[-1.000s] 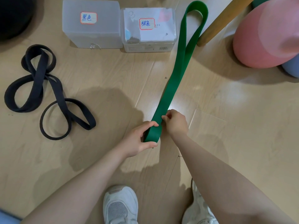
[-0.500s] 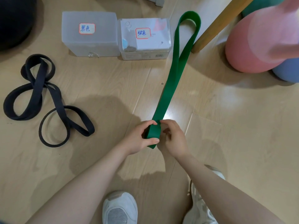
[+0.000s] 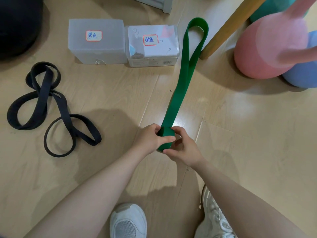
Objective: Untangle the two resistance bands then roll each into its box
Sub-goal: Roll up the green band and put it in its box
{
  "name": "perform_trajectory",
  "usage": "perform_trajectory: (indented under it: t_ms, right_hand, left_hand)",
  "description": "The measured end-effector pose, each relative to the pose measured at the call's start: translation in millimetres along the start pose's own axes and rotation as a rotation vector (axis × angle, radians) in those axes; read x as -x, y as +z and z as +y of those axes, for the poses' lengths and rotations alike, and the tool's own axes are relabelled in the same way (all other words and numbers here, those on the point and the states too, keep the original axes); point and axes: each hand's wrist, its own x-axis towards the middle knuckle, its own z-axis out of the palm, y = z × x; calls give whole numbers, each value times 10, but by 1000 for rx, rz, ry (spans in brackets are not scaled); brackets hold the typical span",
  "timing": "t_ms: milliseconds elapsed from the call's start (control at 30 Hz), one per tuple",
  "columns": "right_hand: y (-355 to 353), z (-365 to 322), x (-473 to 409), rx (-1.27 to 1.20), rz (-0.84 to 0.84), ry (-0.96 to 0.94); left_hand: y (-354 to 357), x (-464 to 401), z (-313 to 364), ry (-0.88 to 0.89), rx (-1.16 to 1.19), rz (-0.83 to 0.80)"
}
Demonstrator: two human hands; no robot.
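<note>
Head view shows two bands: one green band (image 3: 184, 86) and one black band (image 3: 51, 107) lying apart. Left hand (image 3: 151, 138) and right hand (image 3: 184, 149) both grip its rolled end. Two boxes (image 3: 96, 42) stand side by side.

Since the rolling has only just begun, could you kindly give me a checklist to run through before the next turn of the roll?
1. Flat green resistance band free of the black woven band: ok.
2. Both hands on the roll: left hand and right hand grip it: ok.
3. Unrolled length lying straight, untwisted: ok.
4. Far loop clear of the wooden leg: cannot tell; they look very close.
5. Green-labelled clear plastic box open: not ok; lid looks shut.
</note>
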Motion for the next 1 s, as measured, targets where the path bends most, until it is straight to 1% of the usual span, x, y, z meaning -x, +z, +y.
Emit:
perform_trajectory:
  t_ms: [67, 100, 167, 233, 300, 367, 500, 633, 733, 800, 900, 1000]
  right_hand:
    - [-32, -26, -46, -22, -15, 10]
    - [-44, -36, -75, -29, -15, 16]
    - [-75, -49, -135, -40, -2, 23]
    - [-112, -49, -175, -59, -6, 41]
    - [-143, -60, -191, -129, -34, 80]
    - [-158, -67, -203, -203, -64, 108]
    - [-217, -131, -232, -327, -121, 146]
    - [-239, -106, -264, -401, -144, 161]
    - [-216, -70, -261, -509, -90, 183]
    - [-177, -65, -289, -528, -53, 198]
    - [-179, -106, -359, -602, 45, 258]
    - [-262, -165, -453, -586, 121, 276]
  left_hand:
    - [-24, -1, 16, 21, -33, 35]
    - [-51, 5, 7, 21, 32, -11]
    - [-117, 37, -22, 22, 217, -171]
    - [-180, 101, -87, 62, 314, -291]
    - [-206, 121, -192, 96, 316, -362]
    - [-196, 100, -261, 123, 261, -402]
    - [-135, 35, -223, 178, 280, -314]
    - [-81, 10, -209, 215, 230, -316]
    - [-71, -18, -239, 246, 182, -332]
    - [-59, -34, -199, 236, 211, -325]
    - [-50, -84, -32, 200, 300, -260]
    - [-55, -167, 140, 179, 316, -251]
